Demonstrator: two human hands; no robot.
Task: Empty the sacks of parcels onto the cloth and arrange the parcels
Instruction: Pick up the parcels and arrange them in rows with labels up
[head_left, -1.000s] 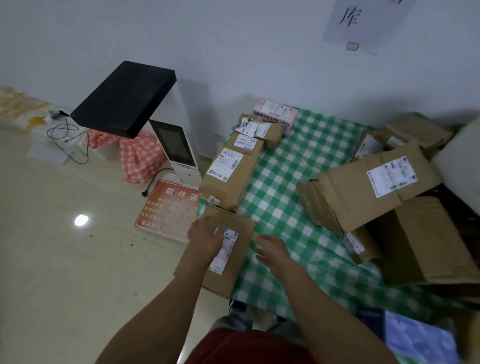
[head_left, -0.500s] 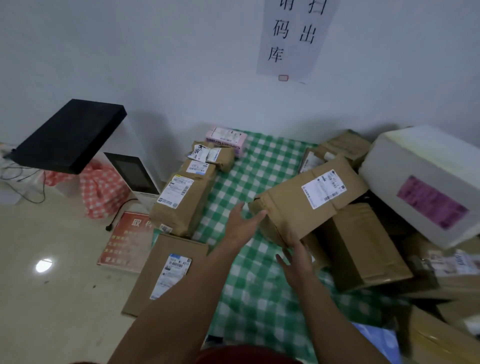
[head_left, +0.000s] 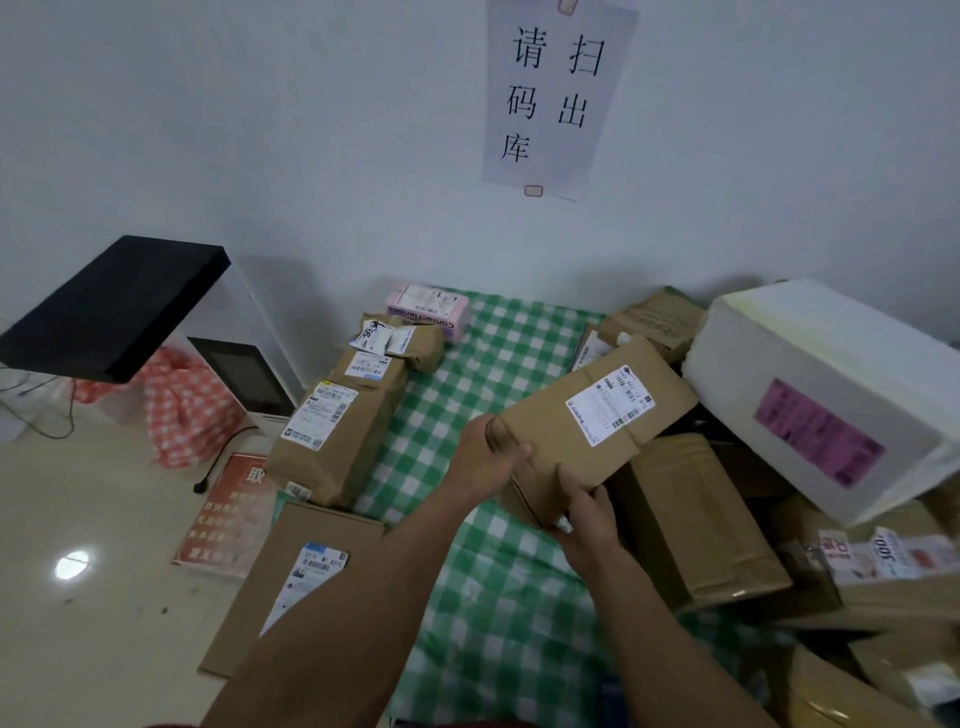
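Fingers curled, left hand (head_left: 488, 457) and right hand (head_left: 587, 512) grip the near end of a brown parcel (head_left: 587, 431) over the green checked cloth (head_left: 467, 410).

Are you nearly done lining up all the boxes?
Maybe halfway. Done: a row of parcels lies along the left edge of the green cloth. In hand: left hand and right hand grip a labelled brown parcel. Left: the jumbled pile on the right, including the big white box, needs arranging.
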